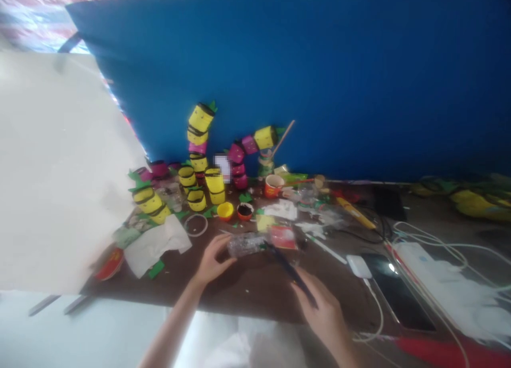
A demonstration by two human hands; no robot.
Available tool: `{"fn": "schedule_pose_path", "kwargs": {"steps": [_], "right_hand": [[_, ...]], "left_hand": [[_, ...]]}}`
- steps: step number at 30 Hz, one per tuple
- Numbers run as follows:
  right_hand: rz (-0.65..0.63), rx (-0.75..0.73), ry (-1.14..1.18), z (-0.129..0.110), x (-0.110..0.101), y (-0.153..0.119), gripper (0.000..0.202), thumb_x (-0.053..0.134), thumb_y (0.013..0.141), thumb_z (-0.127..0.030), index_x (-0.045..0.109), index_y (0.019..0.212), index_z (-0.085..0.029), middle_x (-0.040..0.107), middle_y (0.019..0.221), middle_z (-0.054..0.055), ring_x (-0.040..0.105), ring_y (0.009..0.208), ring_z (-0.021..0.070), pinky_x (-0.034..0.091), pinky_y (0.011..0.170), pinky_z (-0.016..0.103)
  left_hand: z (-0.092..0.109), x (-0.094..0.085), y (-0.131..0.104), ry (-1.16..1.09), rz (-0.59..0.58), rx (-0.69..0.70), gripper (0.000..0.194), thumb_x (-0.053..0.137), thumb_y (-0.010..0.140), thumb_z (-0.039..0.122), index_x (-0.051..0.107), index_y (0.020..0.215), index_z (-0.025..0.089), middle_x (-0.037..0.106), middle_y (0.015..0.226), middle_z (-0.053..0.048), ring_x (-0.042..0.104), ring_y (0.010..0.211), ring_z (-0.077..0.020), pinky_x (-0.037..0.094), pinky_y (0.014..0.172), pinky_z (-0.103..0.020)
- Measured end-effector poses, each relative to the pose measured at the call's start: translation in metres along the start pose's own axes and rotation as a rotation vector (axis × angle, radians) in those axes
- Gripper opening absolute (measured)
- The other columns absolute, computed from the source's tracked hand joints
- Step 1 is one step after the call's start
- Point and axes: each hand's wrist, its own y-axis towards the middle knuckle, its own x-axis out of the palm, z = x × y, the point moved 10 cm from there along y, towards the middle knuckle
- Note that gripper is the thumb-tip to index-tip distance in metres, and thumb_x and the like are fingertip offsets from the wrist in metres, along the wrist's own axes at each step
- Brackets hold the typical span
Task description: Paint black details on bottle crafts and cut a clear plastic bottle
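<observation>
My left hand [215, 259] holds a clear plastic bottle [246, 244] that lies on its side just above or on the brown table [223, 293]. My right hand [321, 304] is closed round a long, slim dark tool [293, 272], blurred, its kind unclear. The tool's far end meets the right end of the bottle; whether it goes into the plastic I cannot tell. Just behind the bottle lie a red packet [284, 237] and a yellow paper piece [264, 223]. A yellow paint cup [225, 211] and a black paint cup [245, 211] stand farther back.
Yellow and magenta segmented models [199, 118] stand against the blue panel [319, 75]. White paper [159, 243] and a clear ring [196, 225] lie left. At right are a phone [399, 293], a white power strip [435, 288], cables and a yellow utility knife [355, 212].
</observation>
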Motion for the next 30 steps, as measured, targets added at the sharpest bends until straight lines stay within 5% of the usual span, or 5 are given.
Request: {"fn": "schedule_pose_path", "kwargs": {"steps": [10,30], "right_hand": [[-0.003,-0.244,-0.17,-0.045,0.017,0.003,0.039,0.056,0.089,-0.017,0.057,0.128,-0.017,0.074,0.103,0.009,0.071,0.083,0.0214,0.057,0.078,0.034],[-0.083,-0.313,-0.318,-0.047,0.019,-0.001,0.028,0.053,0.09,-0.017,0.065,0.116,-0.015,0.072,0.11,0.01,0.069,0.092,0.022,0.056,0.084,0.035]], "left_hand": [[0.017,0.003,0.0,0.115,0.008,0.149,0.043,0.069,0.078,0.023,0.059,0.12,0.025,0.061,0.121,-0.011,0.06,0.111,-0.0223,0.051,0.096,-0.043],[0.026,0.007,-0.006,0.16,0.018,0.281,0.036,0.065,0.081,0.018,0.059,0.116,0.024,0.06,0.121,-0.011,0.059,0.114,-0.0208,0.053,0.095,-0.04]]}}
